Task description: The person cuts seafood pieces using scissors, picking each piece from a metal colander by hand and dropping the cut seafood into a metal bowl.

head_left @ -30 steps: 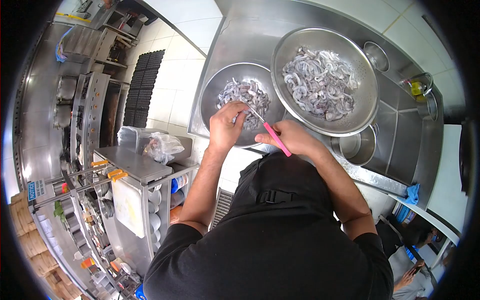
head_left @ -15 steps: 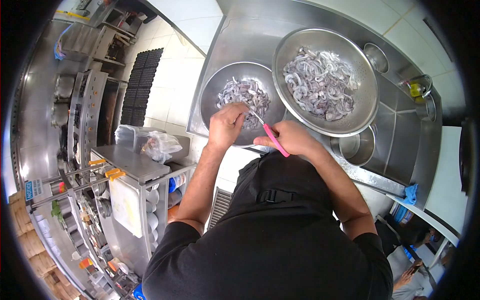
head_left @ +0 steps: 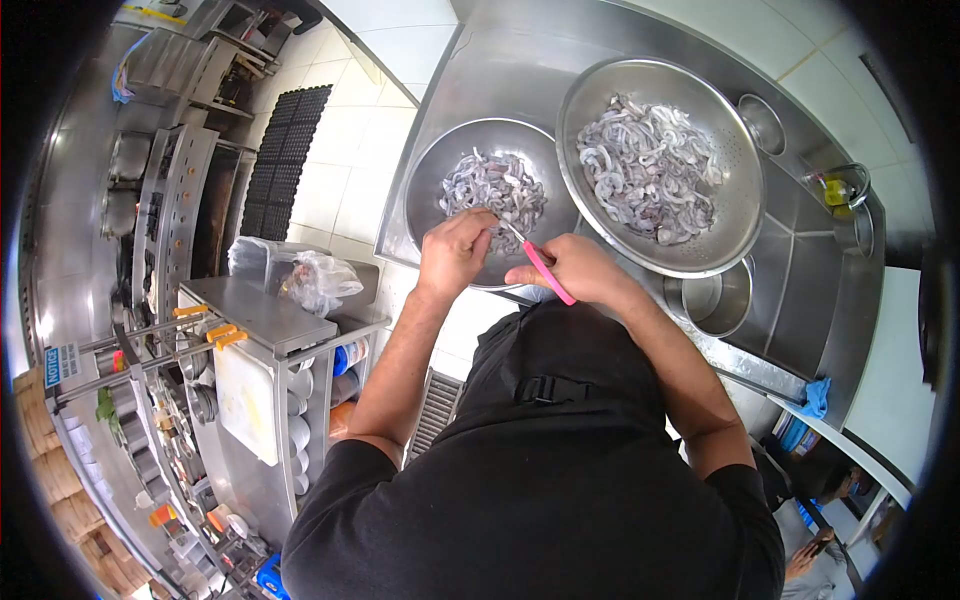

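From the head view, looking down over the person's shoulders, I see a steel counter (head_left: pixel 510 60) running along the wall, with a sink (head_left: pixel 795 290) set into its right side. On the counter's left part sits a wide bowl (head_left: pixel 428 180) of grey seafood (head_left: pixel 490 187). A larger colander (head_left: pixel 737 185), holding another heap, overlaps the bowl's right edge from here; I can't tell whether the rims touch.

The right hand (head_left: pixel 590 268) has its grip closed around a pink tool (head_left: pixel 550 272), whose metal end slants up toward the bowl. The left hand (head_left: pixel 453 255) is over the bowl's near side, fingers drawn in by the tool's tip; I can't tell whether that grip pinches anything.

A pot (head_left: pixel 735 303) sits near the colander's lower edge, a small dish (head_left: pixel 763 124) beyond it, and a blue cloth (head_left: pixel 816 398) hangs at the counter's front edge.

Across the room to the left, a black mat (head_left: pixel 287 160) lies on pale floor tiles (head_left: pixel 345 130), beside the stove (head_left: pixel 175 210). Nearer stands a steel cart (head_left: pixel 255 305) with a plastic bag (head_left: pixel 320 283) by its top and a white board (head_left: pixel 246 405) against its side. Lower right, partly in shadow, is another person (head_left: pixel 812 545).
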Available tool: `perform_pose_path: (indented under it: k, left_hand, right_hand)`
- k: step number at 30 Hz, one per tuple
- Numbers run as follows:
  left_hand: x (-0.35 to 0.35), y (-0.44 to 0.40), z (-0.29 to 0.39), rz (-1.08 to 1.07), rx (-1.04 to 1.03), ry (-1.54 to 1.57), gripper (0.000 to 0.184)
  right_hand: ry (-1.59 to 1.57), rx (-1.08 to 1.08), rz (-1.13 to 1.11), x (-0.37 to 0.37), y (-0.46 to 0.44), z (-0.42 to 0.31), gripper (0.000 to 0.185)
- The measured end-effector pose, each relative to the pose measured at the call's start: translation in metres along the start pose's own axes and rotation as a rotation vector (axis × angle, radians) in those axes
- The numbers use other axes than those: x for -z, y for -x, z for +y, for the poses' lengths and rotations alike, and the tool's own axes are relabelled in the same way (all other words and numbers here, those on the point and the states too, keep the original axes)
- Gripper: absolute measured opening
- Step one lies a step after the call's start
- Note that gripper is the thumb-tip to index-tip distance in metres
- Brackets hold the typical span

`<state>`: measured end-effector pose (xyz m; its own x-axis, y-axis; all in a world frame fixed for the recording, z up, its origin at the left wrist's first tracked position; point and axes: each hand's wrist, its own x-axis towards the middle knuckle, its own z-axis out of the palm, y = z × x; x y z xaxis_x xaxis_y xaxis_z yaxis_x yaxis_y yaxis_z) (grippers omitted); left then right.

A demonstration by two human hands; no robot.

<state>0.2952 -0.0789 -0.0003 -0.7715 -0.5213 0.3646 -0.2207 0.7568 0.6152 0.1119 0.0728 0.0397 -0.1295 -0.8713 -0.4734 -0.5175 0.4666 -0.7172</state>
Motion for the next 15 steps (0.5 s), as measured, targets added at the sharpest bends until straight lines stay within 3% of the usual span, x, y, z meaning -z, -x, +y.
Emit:
perform_pose_path:
  k: [7, 15]
  left_hand:
    - [0.001, 0.002, -0.001, 0.01, 0.007, 0.075, 0.024]
    - [0.004, 0.009, 0.004, -0.092, -0.087, 0.077, 0.027]
  right_hand:
    - [-0.188, 0.038, -0.012, -0.01, -0.003, 0.012, 0.089]
    - [-0.102, 0.017, -0.123, -0.01, -0.012, 0.022, 0.092]
